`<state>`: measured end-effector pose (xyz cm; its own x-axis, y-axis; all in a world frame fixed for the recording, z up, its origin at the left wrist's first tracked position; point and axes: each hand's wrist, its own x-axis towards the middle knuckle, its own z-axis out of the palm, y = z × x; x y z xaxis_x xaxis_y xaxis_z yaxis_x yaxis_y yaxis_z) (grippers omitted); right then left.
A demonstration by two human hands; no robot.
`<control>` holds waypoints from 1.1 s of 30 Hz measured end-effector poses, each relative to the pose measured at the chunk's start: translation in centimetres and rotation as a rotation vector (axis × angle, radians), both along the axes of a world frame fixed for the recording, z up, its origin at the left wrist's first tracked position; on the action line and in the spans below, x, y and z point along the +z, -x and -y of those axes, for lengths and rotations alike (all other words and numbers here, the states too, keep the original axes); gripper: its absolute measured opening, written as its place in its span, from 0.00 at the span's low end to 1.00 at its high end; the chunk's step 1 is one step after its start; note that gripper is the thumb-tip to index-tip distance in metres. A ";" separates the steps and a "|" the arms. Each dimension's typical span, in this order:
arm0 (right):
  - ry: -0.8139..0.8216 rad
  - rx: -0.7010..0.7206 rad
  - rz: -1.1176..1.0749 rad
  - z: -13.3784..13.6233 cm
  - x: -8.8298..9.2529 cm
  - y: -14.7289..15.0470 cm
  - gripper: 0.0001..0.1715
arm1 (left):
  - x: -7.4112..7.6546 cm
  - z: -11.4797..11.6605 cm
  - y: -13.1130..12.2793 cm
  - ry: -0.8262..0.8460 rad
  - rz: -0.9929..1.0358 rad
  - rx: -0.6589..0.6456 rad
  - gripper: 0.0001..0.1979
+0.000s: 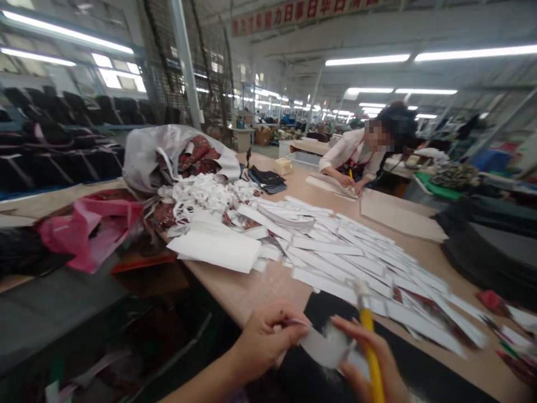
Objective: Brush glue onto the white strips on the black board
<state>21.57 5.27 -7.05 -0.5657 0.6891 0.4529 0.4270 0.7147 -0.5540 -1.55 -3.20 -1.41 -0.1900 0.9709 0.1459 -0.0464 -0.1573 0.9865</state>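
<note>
Hands cut off at bottom edge: left hand pinches a blurred white piece, right hand grips a yellow-handled brush. White strips cover the long wooden table in a factory hall.

Both forearms bare; no sleeves or gloves.

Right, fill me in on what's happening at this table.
The person's left hand pinches a small white piece over a black mat, while the right hand holds a yellow-handled brush against it. Rows of white strips cover the wooden table, beside plastic bags of fabric. Across the table, another person bends over their own work.
</note>
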 end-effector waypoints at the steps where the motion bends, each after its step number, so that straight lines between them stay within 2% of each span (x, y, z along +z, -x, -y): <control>1: -0.002 0.034 -0.026 0.3 0.0 2.2 0.18 | -0.3 0.3 1.1 -0.002 0.003 0.096 0.10; 3: 0.020 0.045 -0.029 0.1 -0.2 5.1 0.15 | -1.3 0.7 3.5 0.038 0.044 0.314 0.11; 5: 0.079 0.023 0.037 -1.2 -0.6 5.6 0.14 | -3.0 0.8 5.6 0.104 0.075 0.483 0.12; 6: 0.114 0.003 0.085 -2.1 -0.7 5.1 0.14 | -4.2 0.6 6.4 0.137 0.078 0.524 0.13; 8: 0.155 -0.054 0.165 -4.1 -0.9 3.2 0.15 | -6.7 -0.6 7.1 0.192 0.041 0.526 0.16; 11: 0.172 -0.182 0.263 -6.9 -1.0 0.1 0.16 | -10.2 -4.0 6.3 0.232 -0.145 0.458 0.19; 14: 0.145 -0.293 0.413 -8.9 -1.7 -1.8 0.16 | -12.1 -7.9 4.5 0.226 -0.314 0.409 0.18; 18: 0.003 -0.340 0.656 -10.5 -4.3 -3.1 0.17 | -12.2 -11.0 3.0 0.159 -0.515 0.342 0.16; 20: -0.097 -0.346 0.754 -10.8 -5.3 -3.5 0.17 | -11.9 -11.3 2.6 0.119 -0.598 0.318 0.18; 22: -0.237 -0.374 0.824 -10.5 -5.5 -3.8 0.17 | -11.9 -10.7 2.1 0.048 -0.763 0.303 0.19; 24: -0.389 -0.412 0.852 -9.9 -4.7 -3.6 0.19 | -12.0 -9.8 1.5 -0.064 -1.015 0.247 0.17; 26: -0.489 -0.360 0.831 -9.2 -3.0 -2.9 0.23 | -12.1 -8.7 0.8 -0.143 -1.233 0.142 0.13; 28: -0.495 -0.185 0.766 -8.9 -1.0 -1.5 0.23 | -12.2 -7.9 0.2 -0.141 -1.310 0.055 0.08; 30: -0.454 -0.011 0.695 -8.8 0.8 0.2 0.21 | -12.2 -7.5 -0.3 -0.107 -1.325 0.032 0.07; 33: -0.449 0.045 0.634 -9.3 3.0 2.6 0.19 | -12.2 -7.5 -0.5 -0.098 -1.323 0.043 0.09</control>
<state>19.02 14.61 -4.04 -0.8329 0.4865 0.2636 0.5309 0.8370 0.1328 -1.03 4.31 -13.56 0.1185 0.9427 0.3118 0.9408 -0.2070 0.2684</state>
